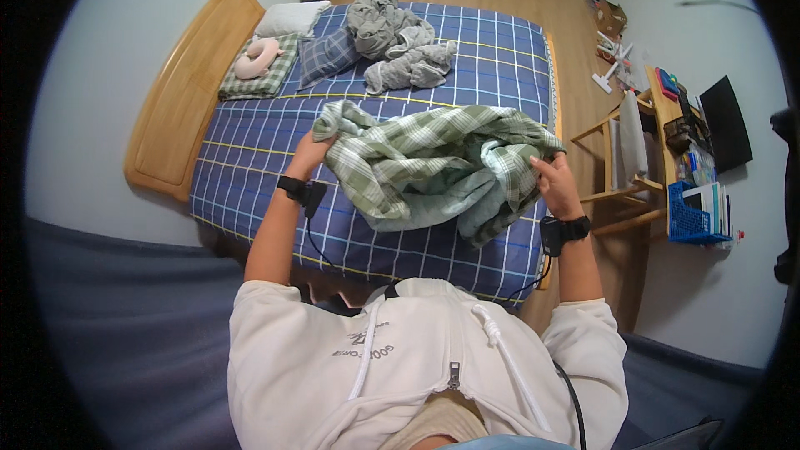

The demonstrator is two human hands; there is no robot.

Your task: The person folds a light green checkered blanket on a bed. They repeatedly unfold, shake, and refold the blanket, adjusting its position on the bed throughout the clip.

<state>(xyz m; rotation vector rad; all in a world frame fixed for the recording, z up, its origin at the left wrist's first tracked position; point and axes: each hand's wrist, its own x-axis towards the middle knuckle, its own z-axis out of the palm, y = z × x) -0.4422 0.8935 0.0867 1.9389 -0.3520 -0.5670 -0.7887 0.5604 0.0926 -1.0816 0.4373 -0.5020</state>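
Observation:
A green and white plaid cloth [431, 137] with a pale blue-green reverse side hangs bunched between my two hands, over the near part of the bed. My left hand [309, 155] grips its bundled left end. At its right end, my right hand [558, 182] pinches the fabric, the thumb lying on the front. Both wrists wear black straps with small cabled devices. Under the cloth lies a blue checked bed sheet [262, 144]. Folds hide the cloth's other edges and some of my fingertips.
On the bed's far side are a crumpled grey blanket [409, 65], a blue plaid pillow [328, 57], a white pillow [290, 19] and a pink neck pillow [257, 58] on folded green checked fabric [275, 82]. A wooden headboard [194, 87] stands left; a chair [631, 137] and desk [669, 165] stand right.

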